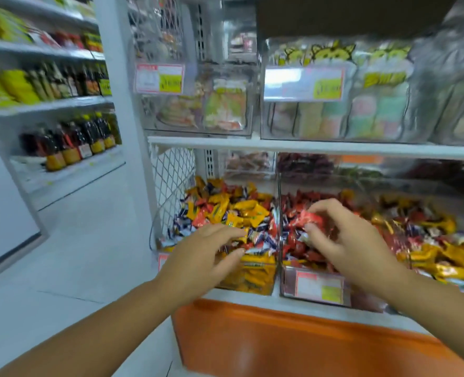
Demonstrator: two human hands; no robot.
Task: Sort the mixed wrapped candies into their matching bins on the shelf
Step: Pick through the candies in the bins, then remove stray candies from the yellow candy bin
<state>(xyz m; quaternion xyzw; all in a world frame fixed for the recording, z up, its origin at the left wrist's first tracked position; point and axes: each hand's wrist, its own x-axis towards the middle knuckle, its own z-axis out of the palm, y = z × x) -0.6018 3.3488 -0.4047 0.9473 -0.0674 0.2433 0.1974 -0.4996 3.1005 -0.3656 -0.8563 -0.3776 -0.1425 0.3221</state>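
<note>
While the right hand (pixel 342 240) pinched a red candy (pixel 311 219) in its fingers just above the mostly red bin (pixel 286 281), apparently to drop it among its kind, the left hand (pixel 198 254) stretched straight, empty fingers over the mixed candies (pixel 225 210) beneath them, likely seeking another stray.
</note>
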